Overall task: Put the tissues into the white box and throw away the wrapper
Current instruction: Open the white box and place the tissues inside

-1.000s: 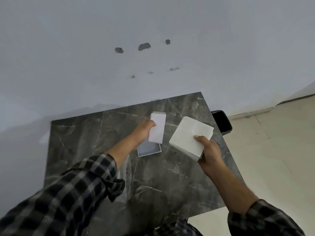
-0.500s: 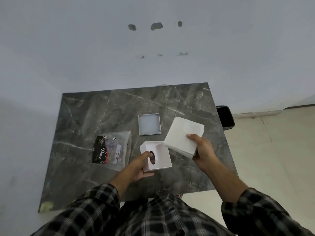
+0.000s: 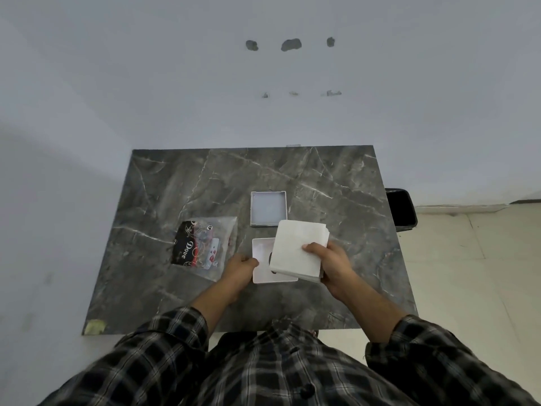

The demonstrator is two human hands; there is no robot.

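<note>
A white box (image 3: 261, 260) with a dark round hole lies near the front middle of the dark marble table (image 3: 336, 183). My left hand (image 3: 238, 269) grips its left side. My right hand (image 3: 329, 263) holds a stack of white tissues (image 3: 295, 249) just over the box's right half, hiding most of the hole. The box's flat square panel (image 3: 268, 208) lies on the table just beyond. A clear plastic wrapper (image 3: 205, 246) with black and red print lies flat to the left of the box.
A black bin (image 3: 401, 209) stands on the floor by the table's right edge. A white wall rises right behind the table. A small yellowish scrap (image 3: 94, 327) lies on the front left corner. Tiled floor spreads to the right.
My left hand brought the white box from the table's middle toward me and turned its open side up. My right hand moved the tissue stack left over the box.
</note>
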